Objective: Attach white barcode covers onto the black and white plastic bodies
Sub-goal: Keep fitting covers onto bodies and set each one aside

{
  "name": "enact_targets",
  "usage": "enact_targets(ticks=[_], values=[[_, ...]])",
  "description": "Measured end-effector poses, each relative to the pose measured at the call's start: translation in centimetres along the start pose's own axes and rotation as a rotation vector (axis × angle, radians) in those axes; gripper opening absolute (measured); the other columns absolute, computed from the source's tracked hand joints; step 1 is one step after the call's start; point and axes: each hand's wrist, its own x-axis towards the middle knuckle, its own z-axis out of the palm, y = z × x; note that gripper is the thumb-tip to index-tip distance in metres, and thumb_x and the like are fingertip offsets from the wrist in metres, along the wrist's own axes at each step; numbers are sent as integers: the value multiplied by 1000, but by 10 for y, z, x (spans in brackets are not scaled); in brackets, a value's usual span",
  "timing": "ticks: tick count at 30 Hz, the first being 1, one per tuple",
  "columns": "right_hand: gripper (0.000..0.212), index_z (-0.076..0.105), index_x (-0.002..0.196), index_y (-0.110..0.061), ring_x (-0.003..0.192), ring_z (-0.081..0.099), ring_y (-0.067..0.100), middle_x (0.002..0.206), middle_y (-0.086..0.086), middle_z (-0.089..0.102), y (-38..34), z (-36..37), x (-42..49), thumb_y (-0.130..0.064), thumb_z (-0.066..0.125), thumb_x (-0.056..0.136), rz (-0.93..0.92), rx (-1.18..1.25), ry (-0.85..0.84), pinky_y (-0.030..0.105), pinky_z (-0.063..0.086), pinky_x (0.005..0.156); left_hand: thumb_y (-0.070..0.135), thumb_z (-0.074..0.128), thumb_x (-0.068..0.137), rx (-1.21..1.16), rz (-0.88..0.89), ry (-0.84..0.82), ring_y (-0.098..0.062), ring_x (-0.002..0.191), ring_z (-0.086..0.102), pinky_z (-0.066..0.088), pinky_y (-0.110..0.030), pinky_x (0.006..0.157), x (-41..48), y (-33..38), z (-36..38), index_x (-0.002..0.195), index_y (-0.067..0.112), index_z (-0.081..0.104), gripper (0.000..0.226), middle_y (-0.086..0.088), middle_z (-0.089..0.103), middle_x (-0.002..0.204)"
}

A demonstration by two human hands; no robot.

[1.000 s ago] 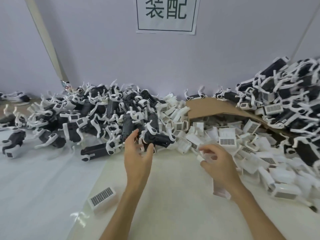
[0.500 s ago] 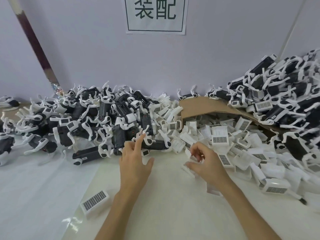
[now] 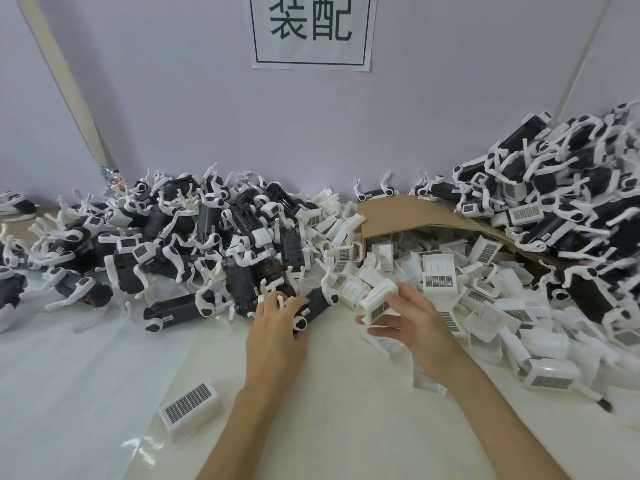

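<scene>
1. Heaped plastic bodies [image 3: 173, 310]: black, with white curved clips.
2. Boxy plastic covers [image 3: 439, 277]: white, each bearing a black barcode grid.
3. Flat cardboard sheet [image 3: 398, 216]: brown.
4. Paper wall sign [image 3: 311, 57]: white, with dark-green characters and border.

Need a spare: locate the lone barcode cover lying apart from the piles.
Head view, lower left: the lone barcode cover lies on the table, left of the left forearm.

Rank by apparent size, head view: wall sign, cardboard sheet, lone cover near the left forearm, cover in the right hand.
Wall sign and cardboard sheet: alike, unranked.
Lone cover, nearer the camera.
Held cover in right hand, partly hidden.
</scene>
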Motion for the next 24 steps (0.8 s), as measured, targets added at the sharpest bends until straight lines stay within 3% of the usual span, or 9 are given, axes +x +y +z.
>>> enact_targets(ticks=[2,4,6,8,11,14,18,21,24], values=[[41,57,115,1,95,71,42,105,25,68,-1,1,0,-30,57,87,35,18,-12,31,57,67,7,64,88,-49,-26,-22,-20,114,47,45,-30,81,0,0,1,136,31,59,54,2,56,120],[33,56,114,-2,92,68,40,114,32,65,1,1,1,-26,57,90,39,-20,6,30,52,64,9,66,90,-172,-61,-12,-18,106,53,45,-29,84,0,1,-2,135,28,62,49,5,61,108],[17,54,111,-7,92,61,36,117,32,64,4,0,3,-15,55,96,40,-59,13,32,47,66,11,71,88,-341,-100,46,-5,91,58,42,-14,79,0,6,-7,127,28,69,42,16,61,94],[17,54,112,-12,90,60,32,115,28,68,6,0,3,-12,57,95,40,-84,11,31,45,68,13,77,85,-528,-142,99,3,85,61,42,-4,73,0,13,-13,118,30,73,37,26,64,92],[40,57,119,-20,84,64,21,109,17,72,6,4,0,-23,69,81,24,-103,26,28,49,69,15,80,83,-845,-174,43,-5,89,70,51,-19,83,0,24,-19,111,34,76,34,11,76,98],[55,56,125,-21,84,68,16,99,4,74,7,7,-1,-25,76,74,-3,-77,36,27,53,72,9,80,82,-1063,-145,-64,-14,87,74,57,-22,73,-3,38,-23,105,36,77,36,6,78,99],[58,53,127,-18,92,69,22,107,13,73,6,8,0,-17,79,75,-37,5,70,29,54,76,9,82,81,-1050,-90,-121,-8,98,70,59,-25,74,-8,47,-22,103,44,77,42,14,76,104],[65,53,132,-13,96,69,27,115,25,68,3,7,-1,-11,79,72,-55,55,99,30,56,78,11,82,80,-1016,-94,-128,-4,104,68,61,-35,84,-9,47,-22,109,39,76,40,16,75,107],[68,51,134,-10,92,69,28,110,24,69,3,8,-1,-11,75,70,-60,84,109,31,58,78,14,83,80,-1002,-97,-122,-9,110,66,60,-41,88,-10,47,-22,113,35,76,40,16,75,108]])
